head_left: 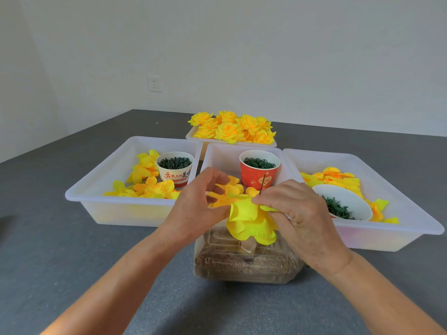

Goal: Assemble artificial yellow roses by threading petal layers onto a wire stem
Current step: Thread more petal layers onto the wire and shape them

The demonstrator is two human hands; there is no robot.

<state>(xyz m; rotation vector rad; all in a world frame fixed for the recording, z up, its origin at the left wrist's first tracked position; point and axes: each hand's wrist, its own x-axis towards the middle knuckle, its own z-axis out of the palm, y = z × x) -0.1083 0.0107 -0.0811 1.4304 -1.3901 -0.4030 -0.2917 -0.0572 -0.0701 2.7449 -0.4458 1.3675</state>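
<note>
Left hand (pixel 193 209) fingers curled, touching bright yellow fabric petal layers (pixel 251 223); hold unclear. Right hand (pixel 297 213) pinching petals at thin dark wire stem (pixel 262 183). Stacked over clear plastic grain-filled box (pixel 246 262) on grey bench (pixel 72 262), in front of middle white tray (pixel 217 153).

The petal layers (pixel 251 223) look like thin matt cloth, softly crinkled at the edges, as do the finished roses (pixel 232 128). The wire stem (pixel 263 183) is thin, dark and smooth. The trays (pixel 96 197) are translucent white plastic with a slight sheen. The red cup (pixel 258 176) and white cup (pixel 174 174) look like printed paper. The clear box (pixel 246 259) is glossy plastic, its filling seemingly granular. The table (pixel 72 262) has a matt, finely textured grey surface.
</note>
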